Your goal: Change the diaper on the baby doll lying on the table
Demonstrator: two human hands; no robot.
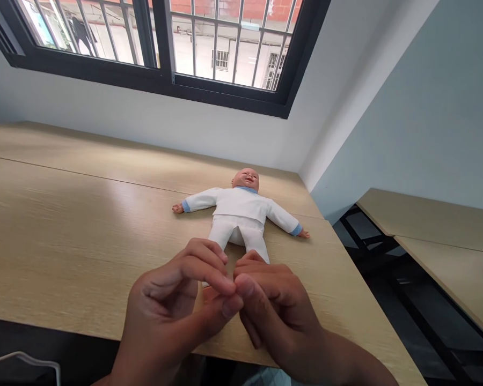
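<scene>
A baby doll in a white suit with blue cuffs lies on its back on the wooden table, arms spread, head toward the window. My left hand and my right hand meet over the doll's feet near the table's front edge. Both have their fingers curled and pinched together. A bit of the doll's foot shows between the left fingers. The doll's lower legs and feet are mostly hidden behind my hands.
A dark-framed barred window runs along the white wall behind the table. A second wooden table stands to the right across a gap with dark floor. A white cable lies at the lower left.
</scene>
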